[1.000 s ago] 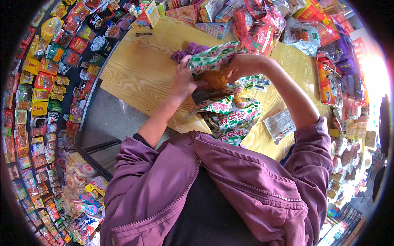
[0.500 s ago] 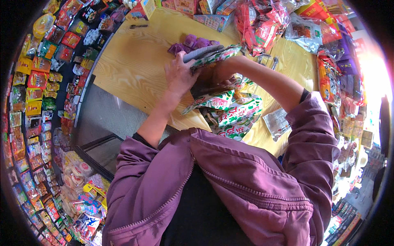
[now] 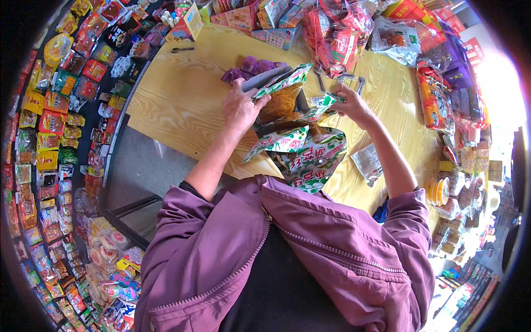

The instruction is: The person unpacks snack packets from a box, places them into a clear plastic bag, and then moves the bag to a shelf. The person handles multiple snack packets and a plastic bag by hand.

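At twelve o'clock over the surface [image 3: 177, 105], the left hand [image 3: 241, 106] pinches an open bag [image 3: 289, 80], boldly lettered in green and white; the right hand [image 3: 355, 107] pinches its three-o'clock edge. Red labelled packets [image 3: 340, 48] lie at one o'clock.

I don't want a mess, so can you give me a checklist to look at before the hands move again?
1. Left hand holding the green-and-white bag: ok.
2. Bag open: ok, brown stuff shows inside.
3. Right hand gripping firmly: cannot tell; it's at a printed flap.
4. Table free of other things: not ok; purple packets lie beyond the bag.
5. Bag's bottom on the table: cannot tell; hidden.
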